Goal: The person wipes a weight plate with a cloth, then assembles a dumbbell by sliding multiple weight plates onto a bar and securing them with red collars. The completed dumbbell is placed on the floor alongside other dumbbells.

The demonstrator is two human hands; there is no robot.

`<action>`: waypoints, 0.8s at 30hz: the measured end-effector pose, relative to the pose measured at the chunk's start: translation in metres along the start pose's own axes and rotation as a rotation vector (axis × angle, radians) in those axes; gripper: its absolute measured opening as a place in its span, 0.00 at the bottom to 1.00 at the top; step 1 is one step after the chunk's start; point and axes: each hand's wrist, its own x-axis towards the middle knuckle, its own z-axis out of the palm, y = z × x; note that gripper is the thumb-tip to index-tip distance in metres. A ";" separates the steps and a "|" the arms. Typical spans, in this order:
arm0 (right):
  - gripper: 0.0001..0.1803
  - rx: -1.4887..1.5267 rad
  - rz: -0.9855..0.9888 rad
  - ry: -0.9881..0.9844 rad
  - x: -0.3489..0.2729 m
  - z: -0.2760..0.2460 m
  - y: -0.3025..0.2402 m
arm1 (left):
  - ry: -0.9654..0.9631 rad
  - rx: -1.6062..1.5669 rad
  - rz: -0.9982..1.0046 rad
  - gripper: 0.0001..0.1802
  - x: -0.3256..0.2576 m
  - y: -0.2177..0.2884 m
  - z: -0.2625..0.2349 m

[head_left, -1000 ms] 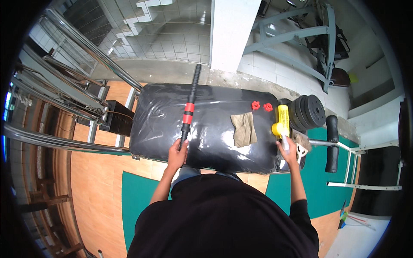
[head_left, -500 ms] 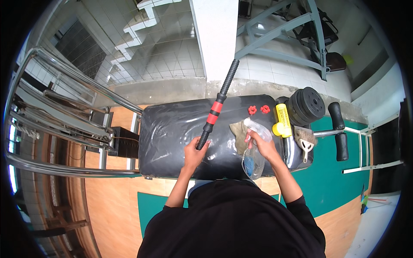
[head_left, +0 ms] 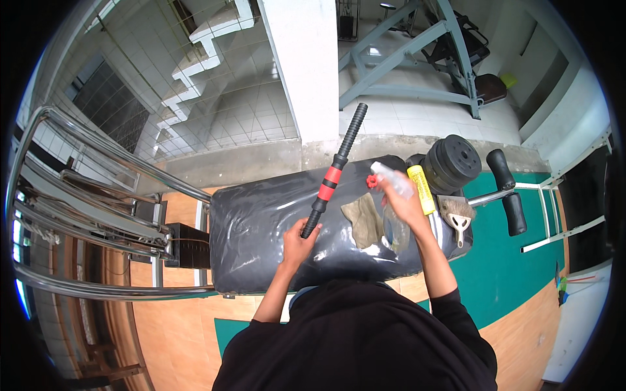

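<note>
Over the black padded surface (head_left: 261, 241): my left fingers (head_left: 298, 236) close around a black-and-red bar (head_left: 332, 173). Right fingers (head_left: 405, 203) grip a clear spray bottle (head_left: 393, 179); cloth (head_left: 364, 219) beneath.

Black padded bench (head_left: 261, 228), olive rag (head_left: 363, 220), yellow can (head_left: 422, 189), brush (head_left: 456, 215)

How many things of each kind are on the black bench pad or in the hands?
Black bar with red collars: 1
Clear spray bottle: 1
Yellow can: 1
Olive rag: 1
Hand brush: 1
Weight-plate stack: 1
Total: 6
</note>
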 end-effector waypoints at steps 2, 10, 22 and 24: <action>0.19 -0.030 0.036 -0.093 -0.014 0.006 0.006 | -0.061 -0.044 -0.038 0.17 0.003 0.014 0.001; 0.17 -0.172 0.039 -0.283 -0.065 0.029 -0.001 | -0.358 -0.704 -0.204 0.25 0.048 0.031 0.010; 0.15 -0.029 0.154 0.037 -0.077 -0.025 0.040 | -0.373 -0.511 -0.263 0.16 0.064 0.018 0.027; 0.15 -0.240 -0.089 0.081 -0.078 -0.043 0.057 | -0.258 -0.571 -0.318 0.14 0.047 0.002 0.035</action>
